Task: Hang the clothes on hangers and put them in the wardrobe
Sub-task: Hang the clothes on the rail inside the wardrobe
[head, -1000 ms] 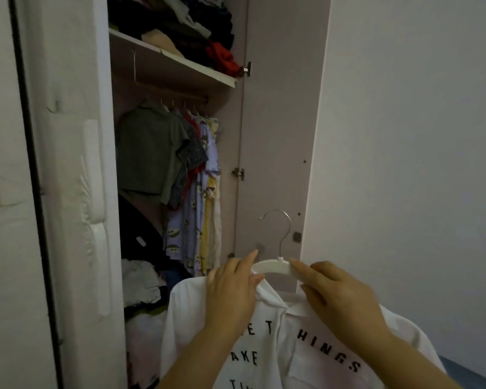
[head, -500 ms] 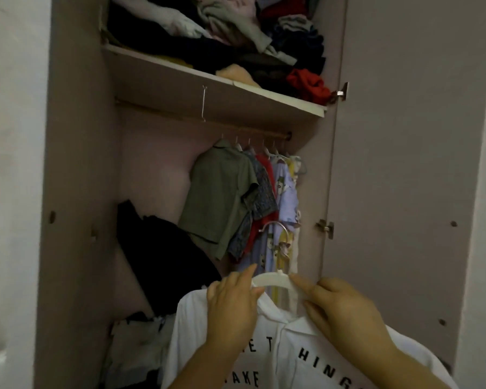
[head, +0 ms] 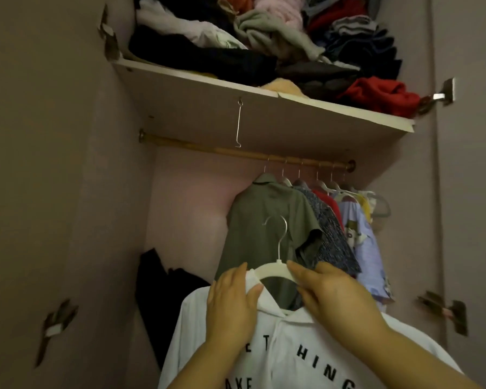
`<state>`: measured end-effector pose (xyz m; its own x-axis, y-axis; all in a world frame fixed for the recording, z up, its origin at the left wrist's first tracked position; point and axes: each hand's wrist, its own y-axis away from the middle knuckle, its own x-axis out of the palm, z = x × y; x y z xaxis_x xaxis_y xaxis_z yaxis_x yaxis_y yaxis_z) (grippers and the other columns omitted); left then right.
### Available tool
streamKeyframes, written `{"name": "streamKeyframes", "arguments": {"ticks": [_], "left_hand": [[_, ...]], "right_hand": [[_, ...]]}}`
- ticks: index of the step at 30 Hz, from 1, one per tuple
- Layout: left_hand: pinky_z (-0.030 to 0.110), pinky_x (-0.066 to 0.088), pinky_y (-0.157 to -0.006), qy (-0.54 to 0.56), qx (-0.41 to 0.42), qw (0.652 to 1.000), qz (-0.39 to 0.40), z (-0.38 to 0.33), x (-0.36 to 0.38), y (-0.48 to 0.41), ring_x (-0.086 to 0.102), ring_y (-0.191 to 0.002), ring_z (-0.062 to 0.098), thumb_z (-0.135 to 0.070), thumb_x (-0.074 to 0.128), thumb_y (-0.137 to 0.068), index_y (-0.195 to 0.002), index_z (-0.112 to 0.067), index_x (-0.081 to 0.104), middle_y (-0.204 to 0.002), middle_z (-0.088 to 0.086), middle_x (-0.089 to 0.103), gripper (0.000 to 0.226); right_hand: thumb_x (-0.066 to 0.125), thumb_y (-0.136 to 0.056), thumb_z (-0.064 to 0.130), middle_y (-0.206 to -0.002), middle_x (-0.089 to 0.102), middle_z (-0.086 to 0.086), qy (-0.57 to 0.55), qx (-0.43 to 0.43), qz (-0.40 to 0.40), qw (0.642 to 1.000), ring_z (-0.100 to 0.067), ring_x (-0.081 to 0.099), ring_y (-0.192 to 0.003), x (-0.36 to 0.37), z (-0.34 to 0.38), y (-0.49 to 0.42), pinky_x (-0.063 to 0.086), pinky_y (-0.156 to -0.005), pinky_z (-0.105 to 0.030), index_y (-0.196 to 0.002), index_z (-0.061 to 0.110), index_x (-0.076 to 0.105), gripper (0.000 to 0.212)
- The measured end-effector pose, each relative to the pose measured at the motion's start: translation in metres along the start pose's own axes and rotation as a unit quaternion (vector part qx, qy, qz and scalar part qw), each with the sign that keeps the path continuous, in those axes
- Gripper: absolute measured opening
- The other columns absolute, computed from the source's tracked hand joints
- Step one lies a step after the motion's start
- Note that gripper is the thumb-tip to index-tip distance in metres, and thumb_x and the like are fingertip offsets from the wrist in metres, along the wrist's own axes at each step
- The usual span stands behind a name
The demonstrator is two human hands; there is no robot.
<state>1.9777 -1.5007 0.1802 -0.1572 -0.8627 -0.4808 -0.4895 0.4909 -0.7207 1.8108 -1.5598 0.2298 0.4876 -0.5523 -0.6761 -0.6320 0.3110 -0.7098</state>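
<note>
A white shirt with black letters (head: pixel 281 357) hangs on a white hanger (head: pixel 272 272) with a metal hook (head: pixel 278 231). My left hand (head: pixel 230 304) grips the hanger's left shoulder through the collar. My right hand (head: pixel 337 296) pinches the hanger's right side. The hook points up, well below the wooden rail (head: pixel 236 151) of the open wardrobe. On the rail's right half hang several garments, the nearest an olive shirt (head: pixel 267 220).
The shelf (head: pixel 264 108) above the rail carries a heap of folded and crumpled clothes (head: pixel 264 43). A thin wire hook (head: pixel 238 123) dangles from its underside. A dark garment (head: pixel 163 290) lies low at the left. The open door (head: pixel 472 192) stands at the right.
The view has closed in on the wardrobe and tilted up. Both hands have carried the shirt on its hanger inward, now in front of the olive shirt under the rail.
</note>
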Motion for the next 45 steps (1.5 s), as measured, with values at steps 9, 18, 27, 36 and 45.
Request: {"name": "streamKeyframes", "arguments": {"ticks": [9, 18, 27, 36, 45], "left_hand": [[0.033, 0.022, -0.114, -0.059, 0.009, 0.998, 0.013, 0.045, 0.013, -0.108, 0.022, -0.139, 0.014, -0.041, 0.04, -0.097, -0.147, -0.026, 0.017, -0.153, -0.005, 0.022, 0.057], [0.026, 0.028, -0.106, -0.155, 0.033, 0.987, -0.004, 0.083, 0.023, -0.184, 0.032, -0.131, 0.01, -0.043, 0.04, -0.097, -0.146, -0.031, 0.019, -0.145, -0.01, 0.029, 0.055], [0.026, 0.029, -0.107, -0.184, -0.002, 0.983, -0.003, 0.104, 0.038, -0.24, 0.033, -0.131, 0.009, -0.048, 0.044, -0.094, -0.146, -0.036, 0.016, -0.149, -0.01, 0.025, 0.06], [0.02, 0.029, -0.101, -0.248, -0.046, 0.968, -0.011, 0.127, 0.05, -0.244, 0.035, -0.129, 0.009, -0.049, 0.045, -0.092, -0.145, -0.035, 0.02, -0.148, -0.012, 0.027, 0.06], [0.029, 0.037, -0.101, -0.28, -0.088, 0.955, -0.031, 0.145, 0.046, -0.218, 0.041, -0.125, 0.019, -0.041, 0.046, -0.095, -0.144, -0.023, 0.03, -0.143, -0.001, 0.038, 0.054]], "right_hand": [[0.035, -0.1, 0.026, -0.099, 0.039, 0.003, 0.025, 0.008, -0.053, 0.998, -0.015, 0.05, -0.077, 0.047, -0.022, -0.145, 0.043, -0.06, -0.026, -0.146, 0.04, 0.024, 0.05], [0.049, -0.092, 0.01, -0.117, 0.048, -0.007, 0.03, 0.031, -0.055, 0.998, -0.027, 0.058, -0.096, 0.068, -0.047, -0.284, 0.053, -0.079, -0.036, -0.135, 0.025, 0.043, 0.046], [0.054, -0.089, 0.004, -0.118, 0.047, -0.01, 0.001, 0.063, -0.079, 0.995, -0.032, 0.056, -0.101, 0.079, -0.067, -0.383, 0.044, -0.073, -0.035, -0.123, 0.014, 0.057, 0.036], [0.049, -0.089, -0.001, -0.121, 0.047, -0.012, -0.003, 0.025, -0.072, 0.997, -0.03, 0.056, -0.104, 0.145, -0.05, -0.4, 0.042, -0.066, -0.033, -0.136, 0.009, 0.042, 0.048], [0.047, -0.088, 0.018, -0.133, 0.042, -0.017, 0.055, 0.029, -0.128, 0.99, -0.033, 0.043, -0.12, 0.171, -0.033, -0.375, 0.035, -0.098, -0.04, -0.138, 0.008, 0.034, 0.052]]}}
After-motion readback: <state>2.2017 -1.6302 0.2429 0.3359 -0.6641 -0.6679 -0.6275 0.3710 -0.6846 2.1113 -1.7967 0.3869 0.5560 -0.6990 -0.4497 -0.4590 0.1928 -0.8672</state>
